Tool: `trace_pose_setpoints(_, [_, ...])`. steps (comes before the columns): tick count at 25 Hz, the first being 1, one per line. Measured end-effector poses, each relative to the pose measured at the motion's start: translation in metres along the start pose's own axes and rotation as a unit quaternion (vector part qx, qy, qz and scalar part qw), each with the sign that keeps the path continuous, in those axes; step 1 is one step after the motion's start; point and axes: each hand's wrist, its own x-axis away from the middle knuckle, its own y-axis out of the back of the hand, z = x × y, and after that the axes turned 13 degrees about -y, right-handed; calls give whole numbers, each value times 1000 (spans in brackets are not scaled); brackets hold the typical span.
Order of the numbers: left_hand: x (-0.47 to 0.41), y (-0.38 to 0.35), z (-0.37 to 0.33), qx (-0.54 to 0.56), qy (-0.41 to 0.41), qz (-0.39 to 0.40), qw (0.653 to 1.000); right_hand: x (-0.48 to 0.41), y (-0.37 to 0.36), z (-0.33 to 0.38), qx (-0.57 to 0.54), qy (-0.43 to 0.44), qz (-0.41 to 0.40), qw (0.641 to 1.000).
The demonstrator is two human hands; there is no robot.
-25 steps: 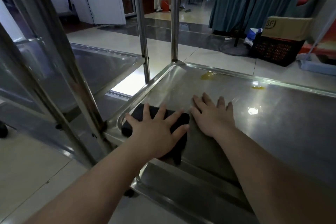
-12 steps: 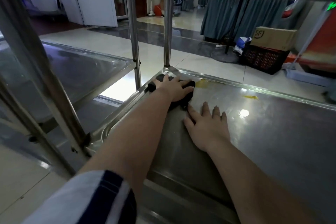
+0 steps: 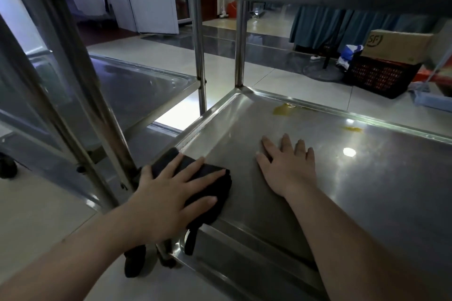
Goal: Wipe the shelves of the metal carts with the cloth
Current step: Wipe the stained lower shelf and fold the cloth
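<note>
steel shelf (image 3: 342,178) with yellow smears (image 3: 283,110), tiled floor (image 3: 244,76) beyond

A cardboard box (image 3: 397,45) sits atop a dark crate (image 3: 378,78).

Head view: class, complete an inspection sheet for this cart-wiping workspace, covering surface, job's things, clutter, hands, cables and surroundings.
Surface: steel shelf, shiny; a yellow spill and a smaller yellow smear near its far rim.
Job's things: black cloth at the shelf's near left corner, a tail hanging over the edge; second cart's shelf to the left.
Clutter: nothing seen.
Hands: left hand presses flat on the cloth; right hand flat on bare shelf, apart from the cloth.
Cables: nothing seen.
Surroundings: tiled floor, cardboard box on black crate, blue curtain.
</note>
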Motion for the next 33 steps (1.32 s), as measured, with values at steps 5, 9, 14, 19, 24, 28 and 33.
trace_pose_setpoints(5, [-85, 8, 7, -22, 33, 22, 999, -1, -4, 1, 1, -6, -5, 1000])
trace_pose_setpoints(9, [-192, 19, 19, -7, 51, -2, 999, -5, -4, 1, -8, -13, -7, 1000])
trace_pose_setpoints(14, [-244, 22, 20, -5, 75, -6, 997, -5, 6, -1, -17, 1, 14, 1000])
trace_pose_setpoints(19, [-244, 20, 22, 1, 68, -9, 998, -9, 21, -89, -11, -61, -4, 998])
trace_pose_setpoints(24, [-252, 17, 25, -13, 83, -11, 996, 5, 3, -134, 38, -112, -2, 993])
trace_pose_setpoints(28, [-283, 22, -37, 4, 93, 4, 996, 3, 3, -131, 33, -108, -19, 993])
trace_pose_setpoints(33, [-293, 0, -92, -5, -51, -7, 999, 6, 7, -138, 14, -103, -6, 995])
